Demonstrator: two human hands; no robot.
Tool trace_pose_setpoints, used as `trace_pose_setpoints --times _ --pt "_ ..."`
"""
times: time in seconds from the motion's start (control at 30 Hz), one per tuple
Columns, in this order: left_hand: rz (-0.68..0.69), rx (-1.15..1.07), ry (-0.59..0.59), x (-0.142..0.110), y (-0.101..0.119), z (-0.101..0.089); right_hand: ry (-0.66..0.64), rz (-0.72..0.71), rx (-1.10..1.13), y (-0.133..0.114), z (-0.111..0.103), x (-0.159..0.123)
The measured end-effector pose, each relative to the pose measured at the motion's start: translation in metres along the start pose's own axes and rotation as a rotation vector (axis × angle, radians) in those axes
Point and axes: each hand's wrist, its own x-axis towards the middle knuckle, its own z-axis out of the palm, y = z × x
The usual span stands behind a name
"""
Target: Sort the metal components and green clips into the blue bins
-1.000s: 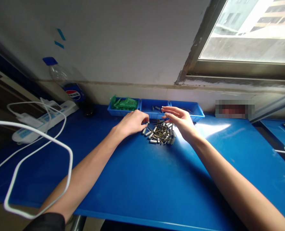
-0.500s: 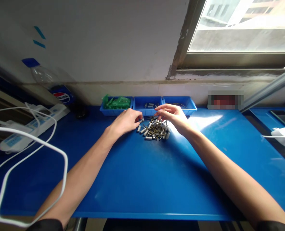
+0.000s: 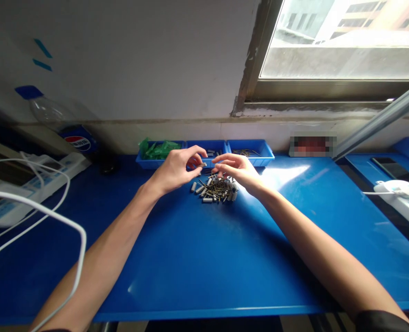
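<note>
A heap of small grey blocks and thin brass pins (image 3: 214,189) lies on the blue table (image 3: 197,258). My left hand (image 3: 174,170) is raised just above the heap's far left edge, thumb and forefinger pinched on one small grey part. My right hand (image 3: 236,170) hovers over the heap's far right side, fingers slightly curled and apart, tips close to the left hand's pinch. Behind the hands stand three small blue trays: one with green plastic pieces (image 3: 156,150), a middle tray (image 3: 215,148) with a few grey parts, and a right tray (image 3: 256,159) with pins.
A Pepsi bottle (image 3: 66,124) leans against the wall at the left. A white power strip (image 3: 32,182) and looping white cables (image 3: 45,216) lie on the left. Another power strip (image 3: 403,198) sits at the right edge. A wall and window rise behind.
My left hand lifted off the heap with a small part pinched, fingers now raised. My right hand shifted left toward it. The view swung rightward, sliding everything left.
</note>
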Motion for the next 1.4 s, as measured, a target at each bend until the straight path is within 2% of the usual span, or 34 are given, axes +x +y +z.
trace_pose_setpoints --times 0.17,0.3,0.37,0.5,0.6,1.03,1.23,1.4 --pt "0.027 -0.090 0.098 0.000 0.004 0.007 -0.080 -0.023 0.026 0.001 0.006 -0.001" --pt "0.019 -0.099 0.079 0.001 0.000 0.007 -0.056 -0.034 0.032 0.007 0.008 0.004" --pt "-0.036 -0.030 0.002 0.000 -0.004 0.004 0.011 -0.048 0.013 0.011 0.008 0.006" --pt "-0.148 0.100 -0.294 -0.003 -0.014 -0.002 0.151 -0.091 0.042 0.015 0.007 0.010" --pt "-0.180 0.105 -0.383 -0.005 -0.020 -0.002 0.175 -0.083 0.073 0.014 0.007 0.010" --pt "-0.246 0.155 -0.433 -0.005 -0.019 -0.001 0.147 -0.036 0.040 0.009 0.003 0.006" --pt "-0.221 0.185 -0.471 -0.007 -0.015 0.001 0.145 -0.016 0.044 0.005 0.004 0.004" --pt "-0.259 0.299 -0.431 -0.007 -0.011 0.004 0.125 0.011 0.033 0.007 0.004 0.003"
